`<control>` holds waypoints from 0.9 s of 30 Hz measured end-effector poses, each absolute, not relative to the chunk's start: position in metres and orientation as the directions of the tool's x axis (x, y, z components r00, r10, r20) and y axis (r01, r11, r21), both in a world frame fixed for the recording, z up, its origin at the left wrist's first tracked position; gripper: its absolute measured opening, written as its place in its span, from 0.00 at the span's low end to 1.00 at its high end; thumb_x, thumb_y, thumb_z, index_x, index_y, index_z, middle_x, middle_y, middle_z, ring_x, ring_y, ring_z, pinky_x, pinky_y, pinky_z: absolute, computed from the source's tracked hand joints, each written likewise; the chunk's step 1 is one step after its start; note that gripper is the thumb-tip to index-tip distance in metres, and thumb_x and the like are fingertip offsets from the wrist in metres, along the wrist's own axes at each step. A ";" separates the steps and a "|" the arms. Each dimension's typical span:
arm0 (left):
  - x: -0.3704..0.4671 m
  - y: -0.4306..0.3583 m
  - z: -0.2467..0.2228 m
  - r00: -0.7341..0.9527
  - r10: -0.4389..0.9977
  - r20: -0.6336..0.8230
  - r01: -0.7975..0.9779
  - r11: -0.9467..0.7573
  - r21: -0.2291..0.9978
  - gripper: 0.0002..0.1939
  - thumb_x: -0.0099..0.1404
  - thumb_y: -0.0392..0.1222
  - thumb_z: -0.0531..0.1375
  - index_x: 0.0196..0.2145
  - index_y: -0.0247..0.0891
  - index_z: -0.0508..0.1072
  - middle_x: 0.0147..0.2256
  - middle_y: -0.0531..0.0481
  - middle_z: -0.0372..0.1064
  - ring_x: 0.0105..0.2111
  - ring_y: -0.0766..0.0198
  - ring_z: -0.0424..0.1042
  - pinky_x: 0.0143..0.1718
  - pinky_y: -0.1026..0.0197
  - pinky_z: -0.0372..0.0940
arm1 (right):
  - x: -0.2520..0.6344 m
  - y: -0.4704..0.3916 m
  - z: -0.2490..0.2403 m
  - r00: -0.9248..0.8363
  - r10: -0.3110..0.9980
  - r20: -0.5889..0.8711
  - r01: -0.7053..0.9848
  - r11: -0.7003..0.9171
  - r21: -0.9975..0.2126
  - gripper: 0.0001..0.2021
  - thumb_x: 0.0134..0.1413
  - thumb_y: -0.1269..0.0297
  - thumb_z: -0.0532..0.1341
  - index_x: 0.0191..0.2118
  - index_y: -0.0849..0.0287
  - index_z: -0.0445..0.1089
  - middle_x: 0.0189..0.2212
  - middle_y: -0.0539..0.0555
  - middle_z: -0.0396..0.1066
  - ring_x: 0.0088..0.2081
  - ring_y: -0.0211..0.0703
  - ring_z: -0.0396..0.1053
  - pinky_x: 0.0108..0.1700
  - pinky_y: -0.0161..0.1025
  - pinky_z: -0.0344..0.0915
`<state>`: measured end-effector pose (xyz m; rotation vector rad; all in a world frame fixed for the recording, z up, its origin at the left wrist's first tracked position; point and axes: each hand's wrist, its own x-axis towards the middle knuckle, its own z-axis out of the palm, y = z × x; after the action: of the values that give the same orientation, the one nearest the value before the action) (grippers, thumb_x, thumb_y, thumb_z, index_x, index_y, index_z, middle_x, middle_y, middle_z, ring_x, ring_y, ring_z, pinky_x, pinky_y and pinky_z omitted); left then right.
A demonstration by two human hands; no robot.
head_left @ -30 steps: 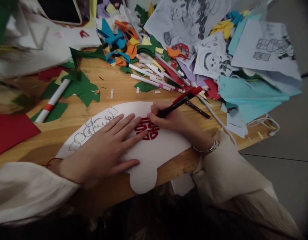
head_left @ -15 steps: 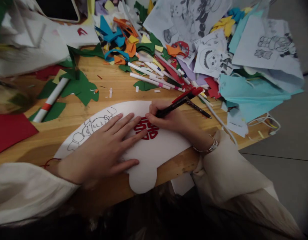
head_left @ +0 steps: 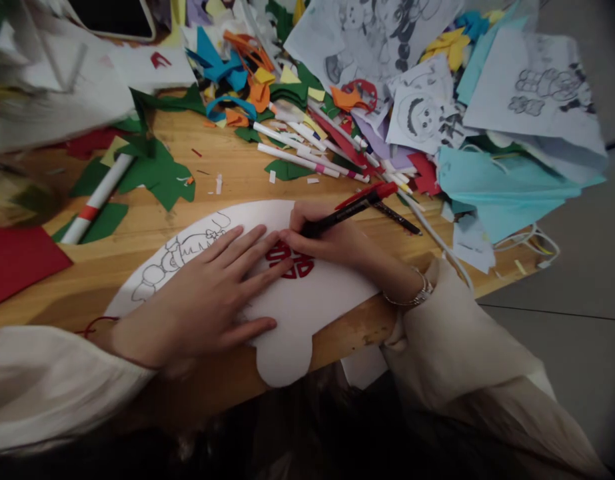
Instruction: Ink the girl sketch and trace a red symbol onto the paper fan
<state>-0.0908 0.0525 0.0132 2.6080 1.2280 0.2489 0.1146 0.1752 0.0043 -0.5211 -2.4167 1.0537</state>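
A white fan-shaped paper [head_left: 287,313] with a rounded tab lies at the table's near edge. Line-drawn figures show on its left part, and a red cut-out pattern [head_left: 303,265] sits at its middle. My left hand [head_left: 202,300] rests flat on the paper, fingers spread, its fingertips beside the red pattern. In my right hand [head_left: 327,233] is a black pen with a red end [head_left: 352,208], held slanting up to the right. The pen's tip is hidden behind my fingers, at the upper edge of the red pattern.
Felt scraps [head_left: 157,173], white markers [head_left: 297,160] and printed drawings [head_left: 532,87] cover the far side. A rolled white tube [head_left: 100,198] and red sheet [head_left: 24,267] lie left. Light blue masks [head_left: 507,193] lie right, and a dark-screened device [head_left: 117,17] is at the upper left.
My right hand has moved slightly left with the pen, now covering the upper left of the red pattern. My left hand stays flat on the paper.
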 end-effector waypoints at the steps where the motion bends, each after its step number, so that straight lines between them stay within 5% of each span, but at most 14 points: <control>1: -0.091 0.053 0.013 0.631 0.774 0.048 0.732 -0.615 0.294 0.37 0.66 0.63 0.53 0.66 0.40 0.55 0.68 0.39 0.40 0.68 0.46 0.39 0.68 0.43 0.38 | 0.115 0.175 0.004 -0.826 0.506 0.250 0.159 0.633 -0.757 0.11 0.61 0.64 0.57 0.28 0.60 0.58 0.24 0.45 0.58 0.27 0.31 0.55 0.30 0.32 0.54; 27: -0.091 0.052 0.012 0.638 0.768 0.050 0.726 -0.622 0.293 0.37 0.66 0.63 0.51 0.65 0.41 0.56 0.68 0.36 0.41 0.68 0.46 0.39 0.67 0.43 0.39 | 0.117 0.178 0.000 -0.844 0.483 0.233 0.111 0.582 -0.805 0.13 0.57 0.69 0.56 0.24 0.58 0.52 0.21 0.44 0.52 0.25 0.31 0.53 0.29 0.33 0.54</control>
<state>-0.0909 0.0522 0.0123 2.6142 1.2154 0.2492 0.1175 0.1776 0.0001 -0.4761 -2.3845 1.1710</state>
